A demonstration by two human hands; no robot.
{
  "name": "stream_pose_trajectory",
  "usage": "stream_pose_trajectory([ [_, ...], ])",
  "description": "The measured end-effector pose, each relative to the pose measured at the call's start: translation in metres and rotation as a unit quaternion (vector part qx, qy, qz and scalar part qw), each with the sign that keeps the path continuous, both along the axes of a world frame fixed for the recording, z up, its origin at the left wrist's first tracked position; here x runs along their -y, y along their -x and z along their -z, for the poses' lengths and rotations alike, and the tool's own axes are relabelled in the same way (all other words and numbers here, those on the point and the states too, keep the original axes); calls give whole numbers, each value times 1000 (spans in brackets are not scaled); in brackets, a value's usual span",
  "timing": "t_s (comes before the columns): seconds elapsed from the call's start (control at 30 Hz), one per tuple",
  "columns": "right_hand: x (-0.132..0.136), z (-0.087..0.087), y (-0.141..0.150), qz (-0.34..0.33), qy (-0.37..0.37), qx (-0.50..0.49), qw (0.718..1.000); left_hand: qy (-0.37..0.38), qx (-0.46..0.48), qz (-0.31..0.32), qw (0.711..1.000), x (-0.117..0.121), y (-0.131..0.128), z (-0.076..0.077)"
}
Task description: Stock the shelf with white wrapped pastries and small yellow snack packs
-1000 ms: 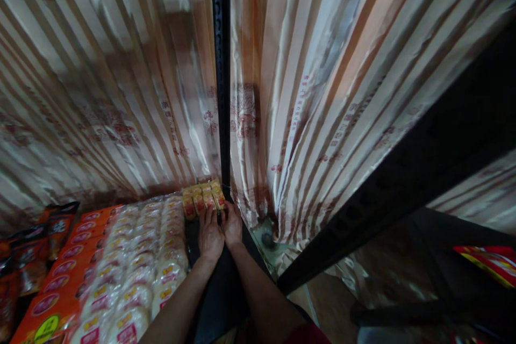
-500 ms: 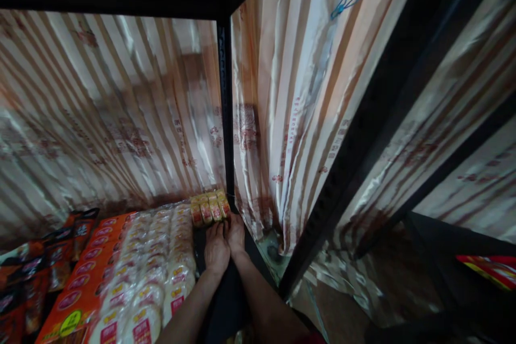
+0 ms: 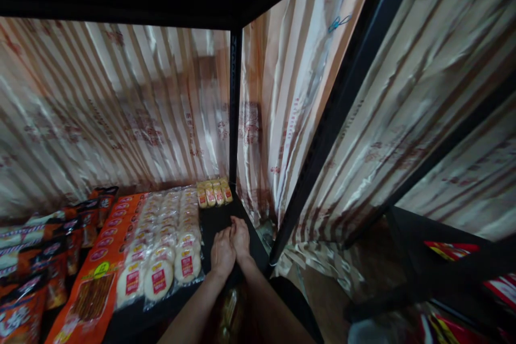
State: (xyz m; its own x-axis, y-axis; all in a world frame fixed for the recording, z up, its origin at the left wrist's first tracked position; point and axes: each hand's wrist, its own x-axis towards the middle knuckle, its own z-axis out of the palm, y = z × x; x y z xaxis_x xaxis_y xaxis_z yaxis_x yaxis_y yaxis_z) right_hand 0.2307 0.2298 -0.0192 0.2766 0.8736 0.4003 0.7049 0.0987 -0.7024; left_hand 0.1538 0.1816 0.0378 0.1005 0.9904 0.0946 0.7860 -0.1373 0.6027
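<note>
My left hand (image 3: 223, 251) and my right hand (image 3: 241, 237) are side by side, touching, low over the dark shelf board (image 3: 217, 219). Their fingers point away from me, loosely extended, with nothing visible in them; the undersides are hidden. Beyond the fingertips, across a short gap, a row of small yellow-wrapped snack packs (image 3: 214, 193) stands against the back corner post. Left of my hands lie rows of round, pale cakes in clear wrappers (image 3: 187, 263). Between my forearms, a shiny gold-coloured package (image 3: 231, 314) shows low in view, partly hidden.
Orange snack packs (image 3: 108, 247) and dark-orange bags (image 3: 24, 306) line the shelf's left side. A black slanting post (image 3: 322, 134) rises at the right. Pleated, printed curtain material (image 3: 141, 102) hangs behind. Red packets (image 3: 451, 250) lie on another dark shelf at right.
Both hands have drawn back towards me from the yellow packs, which stay in the corner. The view has shifted, showing more of the cakes and the right-hand shelf.
</note>
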Motion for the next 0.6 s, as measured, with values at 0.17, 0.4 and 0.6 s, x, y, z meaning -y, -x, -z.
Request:
stream_pose_trajectory([
  [0.17,24,-6,1,-25,37,2,999,8,-16,-2,1000,21,3,-1],
  [0.4,58,-11,6,-51,61,7,997,-10,-24,25,999,49,16,6],
  [0.6,92,-5,7,-98,22,-51,994,-35,-50,77,995,79,25,25],
])
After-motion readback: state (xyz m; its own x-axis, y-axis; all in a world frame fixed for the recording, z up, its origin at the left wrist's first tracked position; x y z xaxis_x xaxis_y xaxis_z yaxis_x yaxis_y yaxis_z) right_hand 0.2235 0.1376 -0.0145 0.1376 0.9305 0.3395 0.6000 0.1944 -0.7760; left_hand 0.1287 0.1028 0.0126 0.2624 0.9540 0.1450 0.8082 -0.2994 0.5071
